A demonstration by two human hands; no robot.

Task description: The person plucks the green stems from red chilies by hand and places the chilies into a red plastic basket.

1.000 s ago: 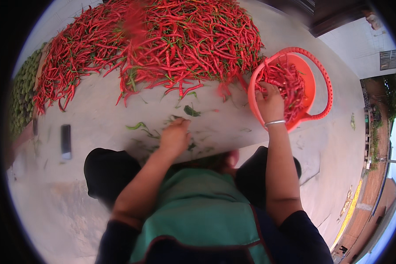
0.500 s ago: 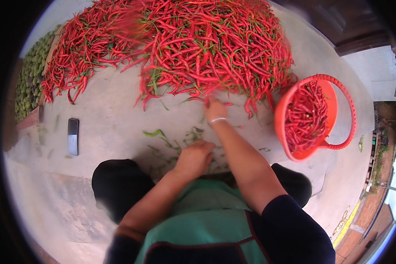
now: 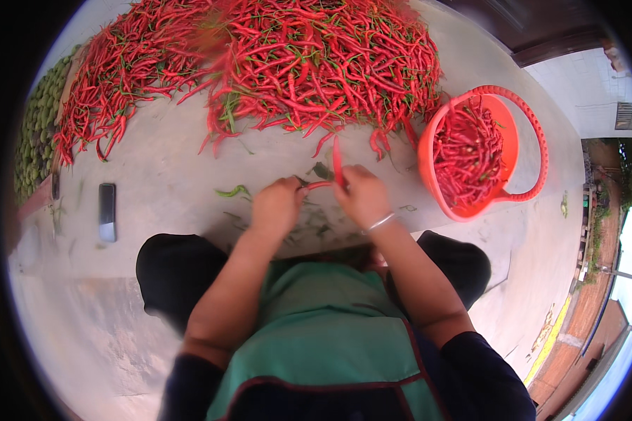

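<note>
In front of my knees, both hands meet over the floor. My right hand (image 3: pixel 364 198) is closed around red chili peppers; one chili pepper (image 3: pixel 338 161) points up and away from its fingers, and another (image 3: pixel 319 185) stretches sideways toward my left hand. My left hand (image 3: pixel 275 208) is closed in a pinch at the stem end of that sideways pepper. A large heap of red chili peppers (image 3: pixel 330 63) with green stems lies just beyond. Beneath my hands are scattered green stems and leaf bits (image 3: pixel 314 223), partly covered by the hands.
An orange-red plastic basket (image 3: pixel 507 140) with an arched handle stands at the right, holding red chilies. A phone (image 3: pixel 107 212) lies on the concrete floor (image 3: pixel 154 168) at the left. Green round produce (image 3: pixel 38 133) is piled at the far left.
My right hand has drawn back from the heap's edge with chili peppers. My left hand has shifted left and forward and now pinches one pepper's end. The view has shifted slightly.
</note>
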